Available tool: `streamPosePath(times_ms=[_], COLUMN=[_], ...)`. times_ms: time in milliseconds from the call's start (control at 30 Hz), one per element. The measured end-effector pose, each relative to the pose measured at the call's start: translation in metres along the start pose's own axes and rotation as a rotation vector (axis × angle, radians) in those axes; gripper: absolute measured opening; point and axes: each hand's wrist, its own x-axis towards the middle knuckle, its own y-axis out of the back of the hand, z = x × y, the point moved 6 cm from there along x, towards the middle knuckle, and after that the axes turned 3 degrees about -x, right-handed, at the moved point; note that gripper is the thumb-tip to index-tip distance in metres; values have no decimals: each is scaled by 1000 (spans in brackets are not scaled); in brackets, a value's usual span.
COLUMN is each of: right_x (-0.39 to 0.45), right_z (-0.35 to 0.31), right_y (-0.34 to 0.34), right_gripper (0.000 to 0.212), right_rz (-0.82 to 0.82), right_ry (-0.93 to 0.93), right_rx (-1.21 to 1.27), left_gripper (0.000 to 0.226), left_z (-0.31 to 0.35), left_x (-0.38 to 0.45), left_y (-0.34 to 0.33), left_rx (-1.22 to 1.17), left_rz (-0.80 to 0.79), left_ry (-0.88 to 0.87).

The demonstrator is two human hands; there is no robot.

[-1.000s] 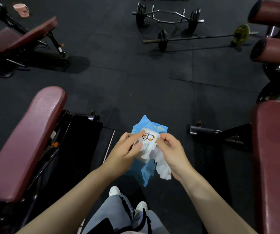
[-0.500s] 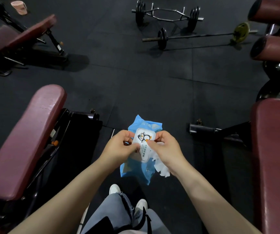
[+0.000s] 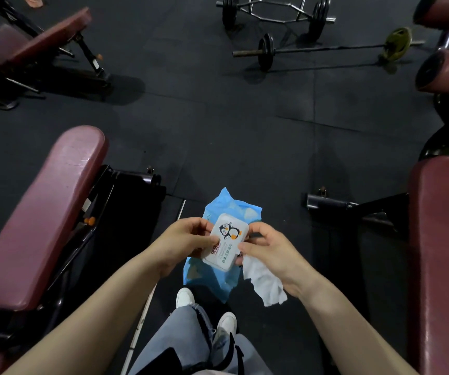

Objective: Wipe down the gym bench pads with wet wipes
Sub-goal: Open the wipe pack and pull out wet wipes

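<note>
Since the earlier frames the white lid of the wipes pack has gone from half raised under the fingers to lying flat against the pack, and the right hand has slid down to the lid's right edge.

Largest in view, the maroon bench pad (image 3: pixel 42 212) runs along the left side, angled from near left toward the middle, on a black frame (image 3: pixel 126 201). A second maroon bench pad (image 3: pixel 442 261) fills the near right edge. A third bench (image 3: pixel 31 41) sits far left. Two maroon roller pads (image 3: pixel 447 69) stand at the far right. On the dark rubber floor (image 3: pixel 218 125) far off lie a hex bar (image 3: pixel 274 12) loaded with black plates and, just nearer, a barbell (image 3: pixel 326 50) with a black plate at one end and a yellow-green one at the other.

Between the two near benches, held above the person's grey trousers (image 3: pixel 180 342) and white shoes (image 3: pixel 185 297), is the blue wet wipes pack (image 3: pixel 212 277), its white lid (image 3: pixel 224 240) printed with a penguin. The left hand (image 3: pixel 183 239) grips the pack's left side, fingers curled round it and thumb on the lid. The right hand (image 3: pixel 269 251) pinches the lid's right edge with thumb and fingertips, while a crumpled white wipe (image 3: pixel 265 282) hangs from under its palm, clamped by the lower fingers.
</note>
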Motion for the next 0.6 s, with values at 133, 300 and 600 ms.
streamPosePath(times_ms=[133,300,600], right_x=[-5,-10,-13], right_z=[8,29,28], right_y=[-5,-8,-15], right_gripper=[26,15,14], right_rz=[-23,69,99], right_ry=[-25,-97,2], right_rx=[54,118,18], left_gripper=[11,10,11], left_z=[-3,-1,-2], left_x=[1,2,-1], left_y=[2,1,0], left_rx=[-5,14,37], left_rz=[-27,-48,-61], left_ry=[27,38,91])
